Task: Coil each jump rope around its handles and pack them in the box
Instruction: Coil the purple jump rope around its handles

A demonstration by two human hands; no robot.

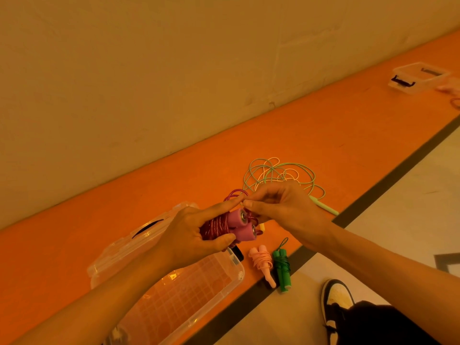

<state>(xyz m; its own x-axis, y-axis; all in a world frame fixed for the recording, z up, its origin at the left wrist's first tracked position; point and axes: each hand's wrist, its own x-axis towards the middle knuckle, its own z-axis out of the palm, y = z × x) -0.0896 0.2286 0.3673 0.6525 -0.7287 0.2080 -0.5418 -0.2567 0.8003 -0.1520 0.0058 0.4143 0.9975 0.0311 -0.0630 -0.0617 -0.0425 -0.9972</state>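
Gripping the magenta foam-handled jump rope (237, 219) with your left hand (196, 236), right hand (281, 207) pinching its end loop (236, 193), you risk coils springing loose if either slips.

No legible text or labels anywhere

**A sports hall or gym floor**

A wide orange floor strip (323, 135) runs along the foot of a bare, plain wall (149, 70). On the strip's other side a dark line (388, 181) borders it, with pale flooring (410, 215) beyond, like court markings. Jump ropes lie on the strip: a loose green tangle (273, 168), and a pink bundle (261, 261) and a green bundle (282, 268) near the line. A clear plastic box (403, 88) sits far along the strip.
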